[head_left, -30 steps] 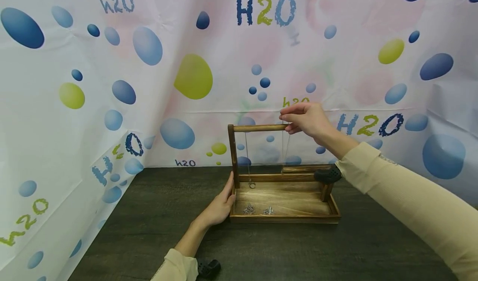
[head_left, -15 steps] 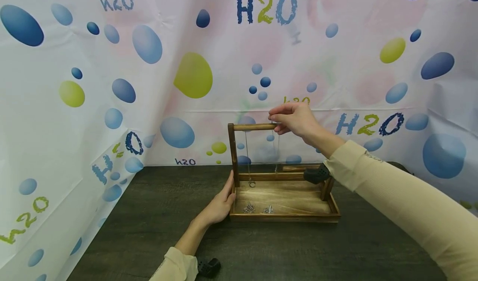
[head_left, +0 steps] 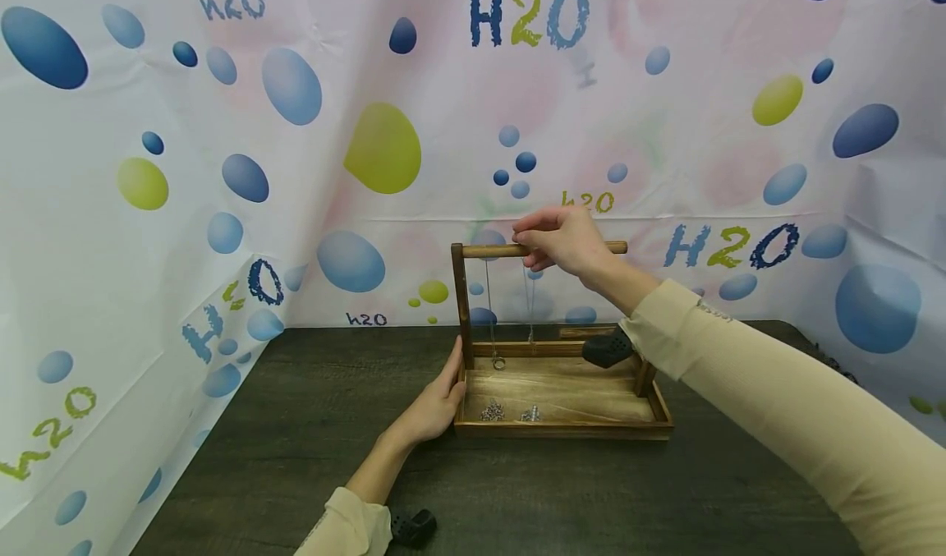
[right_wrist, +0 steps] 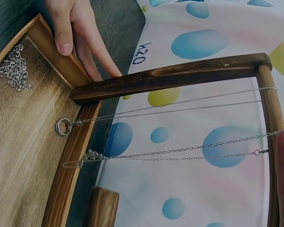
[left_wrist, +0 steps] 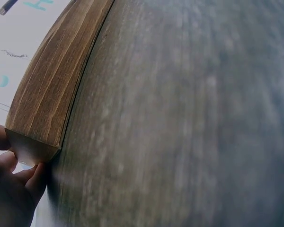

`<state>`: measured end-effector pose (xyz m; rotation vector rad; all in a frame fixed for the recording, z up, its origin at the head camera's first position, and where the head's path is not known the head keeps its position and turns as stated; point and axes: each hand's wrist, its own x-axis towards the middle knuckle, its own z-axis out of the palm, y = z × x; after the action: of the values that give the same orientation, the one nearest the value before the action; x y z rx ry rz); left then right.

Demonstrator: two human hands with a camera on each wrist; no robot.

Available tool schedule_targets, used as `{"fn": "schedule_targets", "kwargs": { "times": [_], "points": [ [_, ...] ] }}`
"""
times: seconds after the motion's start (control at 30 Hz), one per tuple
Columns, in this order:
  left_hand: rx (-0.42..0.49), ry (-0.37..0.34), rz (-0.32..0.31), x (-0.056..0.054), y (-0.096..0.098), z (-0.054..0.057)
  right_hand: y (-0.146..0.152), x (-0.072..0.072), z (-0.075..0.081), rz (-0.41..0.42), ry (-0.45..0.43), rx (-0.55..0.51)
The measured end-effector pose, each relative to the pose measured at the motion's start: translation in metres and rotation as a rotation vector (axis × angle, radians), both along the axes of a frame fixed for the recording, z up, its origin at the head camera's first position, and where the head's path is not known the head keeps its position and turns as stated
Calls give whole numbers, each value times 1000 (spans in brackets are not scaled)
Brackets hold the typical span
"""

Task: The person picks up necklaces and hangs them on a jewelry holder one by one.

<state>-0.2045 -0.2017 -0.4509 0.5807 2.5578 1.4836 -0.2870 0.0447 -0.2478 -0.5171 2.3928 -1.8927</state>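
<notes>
A wooden jewelry stand (head_left: 461, 301) has a tray base and a raised bar. At its left side, my left hand (head_left: 432, 412) grips the tray's end, thumb over the rim and fingers along the outside, as the right wrist view shows. Above the bar (head_left: 615, 247), my right hand (head_left: 565, 242) pinches a fine silver chain necklace (right_wrist: 194, 150). Two strands of it hang down from the bar to a small ring-shaped pendant (right_wrist: 72, 164) near the tray's back edge. To its left a second necklace (head_left: 489, 310) hangs from the bar with a ring pendant (right_wrist: 63, 126).
Two small heaps of silver jewelry, a chain pile (head_left: 493, 411) and another pile (head_left: 530, 413), lie along the tray's front. A short post (head_left: 645, 378) rises at the tray's right. Behind the tray lies a wooden rod (right_wrist: 104, 206). A printed sheet (head_left: 384, 149) backs the dark table (head_left: 332, 359).
My right hand has slid left along the bar, carrying the chain necklace with it and uncovering the bar's right end. My left hand has kept its place on the stand.
</notes>
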Motion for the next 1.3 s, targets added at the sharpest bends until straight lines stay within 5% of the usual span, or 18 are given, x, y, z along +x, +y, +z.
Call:
{"fn": "schedule_targets", "kwargs": {
  "times": [1.3],
  "points": [
    [-21, -26, 2, 1, -2, -2, -29, 7, -4, -8, 17, -19]
  ]
}}
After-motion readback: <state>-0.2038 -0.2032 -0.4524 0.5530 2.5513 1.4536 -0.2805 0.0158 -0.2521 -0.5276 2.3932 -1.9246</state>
